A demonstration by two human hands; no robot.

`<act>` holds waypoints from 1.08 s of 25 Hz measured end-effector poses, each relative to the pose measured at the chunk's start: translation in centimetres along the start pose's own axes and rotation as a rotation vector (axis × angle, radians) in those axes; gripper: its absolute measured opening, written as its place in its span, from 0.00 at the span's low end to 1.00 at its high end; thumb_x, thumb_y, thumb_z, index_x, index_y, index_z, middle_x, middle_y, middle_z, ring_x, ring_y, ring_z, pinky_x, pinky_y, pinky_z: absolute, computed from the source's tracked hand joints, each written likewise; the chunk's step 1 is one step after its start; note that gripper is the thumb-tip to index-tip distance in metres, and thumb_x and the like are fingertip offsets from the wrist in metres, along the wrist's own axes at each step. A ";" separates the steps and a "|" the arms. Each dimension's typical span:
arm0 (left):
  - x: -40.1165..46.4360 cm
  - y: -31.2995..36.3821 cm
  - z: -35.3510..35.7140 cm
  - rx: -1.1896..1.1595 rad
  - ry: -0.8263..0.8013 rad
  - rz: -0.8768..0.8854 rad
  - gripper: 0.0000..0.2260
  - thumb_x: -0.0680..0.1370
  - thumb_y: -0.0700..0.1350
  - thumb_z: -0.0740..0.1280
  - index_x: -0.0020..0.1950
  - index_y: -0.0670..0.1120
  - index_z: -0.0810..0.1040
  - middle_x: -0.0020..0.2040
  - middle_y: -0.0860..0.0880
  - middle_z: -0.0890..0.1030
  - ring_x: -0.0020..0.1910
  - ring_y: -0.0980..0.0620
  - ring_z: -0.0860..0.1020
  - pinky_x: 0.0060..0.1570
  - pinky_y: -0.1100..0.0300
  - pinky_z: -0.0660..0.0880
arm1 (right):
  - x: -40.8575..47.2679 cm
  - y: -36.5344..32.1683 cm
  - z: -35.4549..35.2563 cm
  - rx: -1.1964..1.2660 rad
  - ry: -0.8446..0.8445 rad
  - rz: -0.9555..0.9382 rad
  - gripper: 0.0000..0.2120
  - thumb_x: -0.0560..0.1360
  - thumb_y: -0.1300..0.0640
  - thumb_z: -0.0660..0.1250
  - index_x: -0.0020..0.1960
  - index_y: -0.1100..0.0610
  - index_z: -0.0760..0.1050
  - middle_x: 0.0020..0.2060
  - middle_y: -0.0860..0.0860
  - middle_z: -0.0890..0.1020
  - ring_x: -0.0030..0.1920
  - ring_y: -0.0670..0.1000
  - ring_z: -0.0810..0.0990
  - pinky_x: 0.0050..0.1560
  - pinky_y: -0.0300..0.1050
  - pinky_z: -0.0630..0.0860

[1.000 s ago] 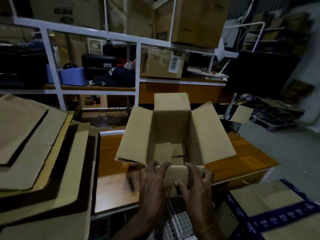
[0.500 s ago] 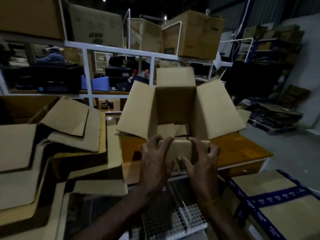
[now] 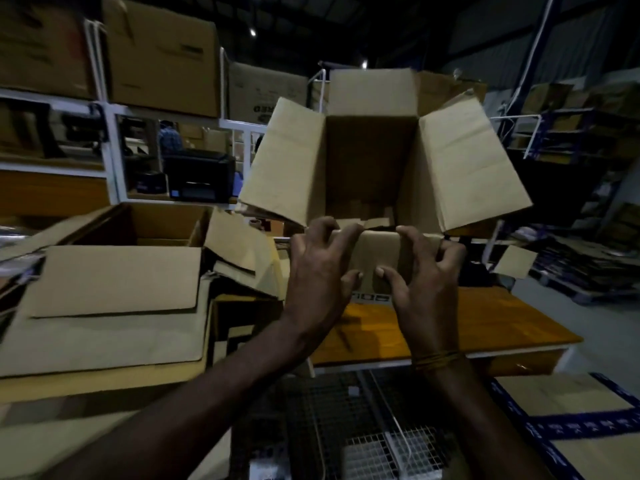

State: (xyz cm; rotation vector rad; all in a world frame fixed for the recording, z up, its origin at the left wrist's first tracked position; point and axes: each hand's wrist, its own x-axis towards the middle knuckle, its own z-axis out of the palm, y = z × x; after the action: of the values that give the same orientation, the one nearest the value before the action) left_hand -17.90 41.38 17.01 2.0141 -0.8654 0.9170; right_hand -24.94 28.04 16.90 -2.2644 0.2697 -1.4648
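An open brown cardboard box [image 3: 370,157] is held up above the wooden table [image 3: 485,323], its mouth facing me and its side flaps spread left and right. My left hand [image 3: 318,271] grips the near flap at its left part, fingers curled over the top edge. My right hand [image 3: 422,275] grips the same folded-down flap at its right part, thumb on the outside. Folded bottom flaps show inside the box.
Flat and open cardboard boxes [image 3: 114,282] are piled at the left. White metal shelving [image 3: 110,112] with large cartons stands behind. A wire basket [image 3: 374,431] sits below my arms. A box with blue tape [image 3: 581,427] lies at the lower right.
Both hands have lifted the box off the table and tilted its mouth toward me. My view has swung up and left, showing more of the cardboard pile.
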 end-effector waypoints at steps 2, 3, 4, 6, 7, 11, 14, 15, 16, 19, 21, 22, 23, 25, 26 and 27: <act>1.0 -1.0 -2.3 0.023 0.044 0.019 0.30 0.71 0.44 0.76 0.70 0.56 0.69 0.67 0.48 0.64 0.61 0.45 0.65 0.52 0.58 0.69 | 0.8 -2.5 0.8 0.038 0.023 -0.027 0.30 0.70 0.60 0.77 0.68 0.49 0.71 0.63 0.58 0.64 0.61 0.54 0.71 0.59 0.43 0.75; 1.4 -1.6 -3.4 0.032 0.066 0.028 0.30 0.70 0.44 0.76 0.70 0.55 0.69 0.67 0.47 0.64 0.61 0.44 0.66 0.52 0.58 0.69 | 1.2 -3.6 1.2 0.054 0.025 -0.037 0.30 0.70 0.60 0.77 0.68 0.49 0.71 0.63 0.58 0.65 0.61 0.54 0.71 0.59 0.40 0.73; 1.8 -2.4 -4.6 0.043 0.083 0.031 0.30 0.70 0.44 0.76 0.70 0.55 0.69 0.67 0.47 0.64 0.62 0.44 0.66 0.52 0.58 0.68 | 1.6 -5.0 1.9 0.071 0.024 -0.044 0.30 0.70 0.60 0.77 0.68 0.49 0.71 0.63 0.58 0.65 0.62 0.54 0.71 0.59 0.38 0.72; 2.3 -4.1 -6.8 0.076 0.103 0.024 0.30 0.71 0.44 0.75 0.70 0.54 0.69 0.68 0.45 0.65 0.63 0.43 0.65 0.53 0.59 0.67 | 2.2 -7.4 3.6 0.097 0.015 -0.061 0.30 0.70 0.60 0.76 0.68 0.48 0.71 0.64 0.58 0.64 0.63 0.54 0.70 0.59 0.40 0.73; 2.5 -5.1 -7.9 0.098 0.117 0.022 0.30 0.71 0.44 0.75 0.71 0.54 0.69 0.69 0.44 0.65 0.63 0.43 0.65 0.53 0.59 0.66 | 2.4 -8.7 4.6 0.114 0.013 -0.077 0.30 0.70 0.59 0.76 0.68 0.48 0.70 0.65 0.58 0.63 0.63 0.53 0.70 0.60 0.42 0.74; 3.8 -9.9 -12.7 0.167 0.177 0.005 0.30 0.71 0.44 0.75 0.71 0.53 0.70 0.68 0.46 0.64 0.61 0.46 0.64 0.54 0.60 0.66 | 3.5 -14.1 8.8 0.194 0.005 -0.146 0.29 0.71 0.58 0.75 0.68 0.46 0.70 0.65 0.57 0.62 0.63 0.52 0.69 0.59 0.42 0.76; 5.4 -13.4 -16.9 0.224 0.206 -0.002 0.30 0.71 0.43 0.75 0.71 0.52 0.70 0.68 0.45 0.65 0.62 0.44 0.65 0.54 0.59 0.67 | 4.7 -18.7 12.1 0.233 0.000 -0.173 0.29 0.71 0.58 0.75 0.68 0.48 0.71 0.65 0.58 0.63 0.62 0.52 0.70 0.53 0.25 0.66; 6.0 -14.5 -18.3 0.250 0.210 -0.004 0.30 0.71 0.43 0.75 0.71 0.52 0.70 0.68 0.44 0.66 0.63 0.43 0.65 0.55 0.58 0.67 | 5.1 -20.3 13.3 0.248 -0.007 -0.176 0.29 0.71 0.58 0.75 0.69 0.47 0.70 0.65 0.57 0.63 0.61 0.49 0.69 0.49 0.21 0.63; 6.5 -15.7 -19.7 0.282 0.215 -0.001 0.30 0.71 0.42 0.75 0.71 0.51 0.71 0.69 0.43 0.66 0.63 0.41 0.66 0.55 0.58 0.67 | 5.4 -21.8 14.5 0.269 -0.018 -0.175 0.28 0.71 0.58 0.75 0.69 0.47 0.70 0.65 0.57 0.63 0.60 0.47 0.68 0.46 0.19 0.61; 7.8 -19.5 -23.4 0.355 0.216 0.035 0.30 0.70 0.41 0.76 0.71 0.50 0.71 0.68 0.42 0.67 0.62 0.38 0.67 0.55 0.54 0.69 | 5.9 -25.6 18.1 0.353 -0.038 -0.175 0.28 0.72 0.58 0.75 0.68 0.48 0.70 0.64 0.57 0.63 0.60 0.48 0.68 0.48 0.21 0.63; 8.1 -21.8 -25.0 0.390 0.203 0.045 0.30 0.70 0.41 0.76 0.71 0.50 0.71 0.68 0.42 0.67 0.61 0.38 0.67 0.55 0.50 0.71 | 5.9 -27.4 20.1 0.386 -0.043 -0.182 0.27 0.72 0.58 0.75 0.68 0.49 0.71 0.64 0.57 0.63 0.59 0.49 0.70 0.51 0.23 0.66; 8.2 -22.8 -25.5 0.402 0.195 0.045 0.31 0.70 0.41 0.76 0.71 0.51 0.71 0.68 0.42 0.67 0.61 0.38 0.67 0.54 0.49 0.71 | 5.7 -28.1 21.0 0.402 -0.043 -0.186 0.27 0.71 0.58 0.75 0.68 0.49 0.71 0.64 0.57 0.64 0.59 0.49 0.70 0.54 0.26 0.69; 8.1 -23.7 -25.8 0.417 0.189 0.044 0.31 0.70 0.41 0.75 0.71 0.51 0.71 0.68 0.42 0.66 0.60 0.38 0.67 0.54 0.48 0.72 | 5.5 -28.6 21.9 0.415 -0.042 -0.186 0.27 0.71 0.58 0.75 0.68 0.50 0.72 0.63 0.57 0.64 0.58 0.49 0.70 0.57 0.31 0.71; 8.0 -25.4 -26.2 0.444 0.171 0.055 0.31 0.70 0.41 0.75 0.71 0.50 0.71 0.67 0.42 0.66 0.60 0.38 0.67 0.55 0.47 0.72 | 4.8 -29.1 23.7 0.429 -0.041 -0.172 0.27 0.71 0.58 0.76 0.67 0.50 0.72 0.61 0.56 0.64 0.56 0.48 0.70 0.60 0.39 0.72; 7.9 -26.1 -26.1 0.454 0.152 0.061 0.30 0.70 0.41 0.75 0.71 0.50 0.71 0.67 0.42 0.66 0.60 0.38 0.67 0.55 0.48 0.71 | 4.4 -29.0 24.5 0.431 -0.044 -0.158 0.27 0.70 0.58 0.76 0.67 0.50 0.72 0.60 0.55 0.64 0.56 0.49 0.71 0.60 0.41 0.73; 7.8 -26.7 -26.0 0.461 0.131 0.061 0.30 0.70 0.41 0.75 0.71 0.50 0.71 0.67 0.42 0.66 0.61 0.39 0.67 0.56 0.48 0.71 | 4.0 -28.9 25.3 0.433 -0.050 -0.143 0.27 0.70 0.57 0.76 0.67 0.50 0.72 0.60 0.54 0.64 0.55 0.50 0.72 0.60 0.42 0.73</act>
State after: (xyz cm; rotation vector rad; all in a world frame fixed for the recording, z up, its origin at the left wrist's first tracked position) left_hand -0.58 74.02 26.22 2.2863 -0.6897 1.3659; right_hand -2.36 58.42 24.32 -1.9931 -0.2113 -1.3735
